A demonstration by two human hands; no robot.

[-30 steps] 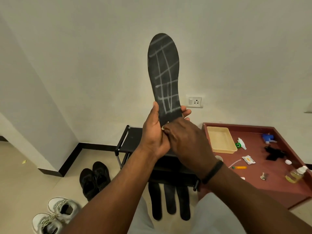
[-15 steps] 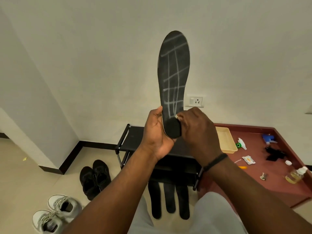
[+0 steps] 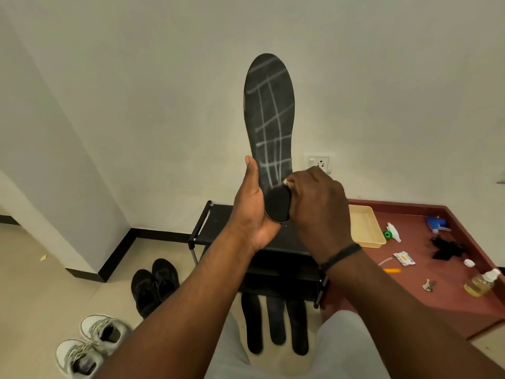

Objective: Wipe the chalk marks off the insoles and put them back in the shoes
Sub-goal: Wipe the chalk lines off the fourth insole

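I hold a black insole (image 3: 269, 119) upright in front of the wall, its face crossed by a grid of white chalk lines. My left hand (image 3: 252, 212) grips its heel from the left, thumb up along the edge. My right hand (image 3: 318, 206) rests against the heel's right side and pinches a small pale piece (image 3: 285, 181) against the lowest chalk lines. Three more black insoles (image 3: 276, 324) lie side by side on the floor. A pair of black shoes (image 3: 154, 285) and a pair of white sneakers (image 3: 90, 348) stand at the lower left.
A black shoe rack (image 3: 216, 222) stands against the wall behind my hands. To the right a dark red platform (image 3: 410, 291) carries a yellow tray (image 3: 366, 228), a spray bottle (image 3: 437, 224), a bottle of yellow liquid (image 3: 481, 283), a black cloth (image 3: 445, 248) and small items.
My right hand has slid from over the insole's heel to its right side, baring the heel. The insole swung to the right, then tipped back a little to the left.
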